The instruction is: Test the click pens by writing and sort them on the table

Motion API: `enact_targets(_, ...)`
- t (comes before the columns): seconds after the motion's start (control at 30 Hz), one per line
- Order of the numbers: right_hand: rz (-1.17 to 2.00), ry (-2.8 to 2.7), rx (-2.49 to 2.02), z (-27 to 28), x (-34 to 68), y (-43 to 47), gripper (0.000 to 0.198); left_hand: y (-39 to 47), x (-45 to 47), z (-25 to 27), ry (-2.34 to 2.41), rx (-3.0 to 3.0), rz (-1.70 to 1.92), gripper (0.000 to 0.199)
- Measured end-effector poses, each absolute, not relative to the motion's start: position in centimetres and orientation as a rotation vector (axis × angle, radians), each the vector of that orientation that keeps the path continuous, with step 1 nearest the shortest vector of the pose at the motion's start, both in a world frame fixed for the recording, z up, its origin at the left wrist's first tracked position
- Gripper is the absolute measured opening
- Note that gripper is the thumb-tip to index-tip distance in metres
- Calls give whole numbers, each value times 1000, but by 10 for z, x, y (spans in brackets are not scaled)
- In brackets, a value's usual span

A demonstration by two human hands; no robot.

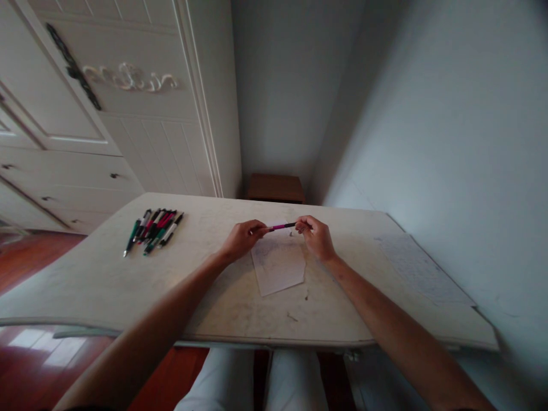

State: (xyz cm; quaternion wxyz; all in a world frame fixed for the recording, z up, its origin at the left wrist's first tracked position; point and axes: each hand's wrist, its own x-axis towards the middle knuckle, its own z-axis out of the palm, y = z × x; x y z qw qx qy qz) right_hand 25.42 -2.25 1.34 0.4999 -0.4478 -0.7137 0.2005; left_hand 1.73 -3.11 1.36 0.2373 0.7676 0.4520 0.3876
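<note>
A purple and black pen (281,226) is stretched level between my two hands, above a sheet of paper. My left hand (245,236) pinches its purple end. At the black end, the fingers of my right hand (315,235) are closed on it. Beneath lies a white sheet of paper (280,271) with faint marks on its upper part. Off to the left, several pens (156,228) in black, green, pink and white lie in a loose pile on the table.
The pale table (205,308) has small dark bits (292,317) near its front edge. A scribbled paper (422,268) lies at the right by the wall. A white cabinet (141,114) stands at the left, and a brown wooden piece (276,187) behind the table.
</note>
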Motion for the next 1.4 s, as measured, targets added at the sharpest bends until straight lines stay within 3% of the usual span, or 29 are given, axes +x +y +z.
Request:
enact_targets(0.07,478,-1731,-1082,13,255,-22,20,-29,17,11,1186,2134,1153,30)
enact_targets(0.2,482,-1733,-1094,12,255,-22,20,-28,17,10,1185,2133,1274,54)
enact_targets(0.33,489,-1724,-1091,14,254,-23,20,-31,17,12,1277,2077,1130,40)
enact_targets(0.43,488,-1727,-1086,14,255,-23,19,-32,16,12,1311,2087,1019,50)
enact_targets(0.6,504,-1740,-1091,13,256,-23,18,-29,16,12,1252,2102,1160,28)
enact_targets(0.77,517,-1723,-1074,15,254,-24,19,-31,17,15,1213,2086,1288,47)
enact_targets(0.87,529,-1716,-1059,16,253,-25,18,-32,17,14,1277,2075,1195,38)
enact_targets(0.97,540,-1710,-1049,17,253,-25,18,-32,17,13,1282,2082,1074,45)
enact_targets(1.13,543,-1704,-1050,17,255,-25,19,-31,17,15,1188,2136,1231,32)
enact_targets(1.3,548,-1694,-1051,18,254,-26,18,-32,18,16,1194,2090,1315,50)
enact_targets(1.4,545,-1686,-1050,18,254,-26,18,-33,17,15,1247,2086,1195,37)
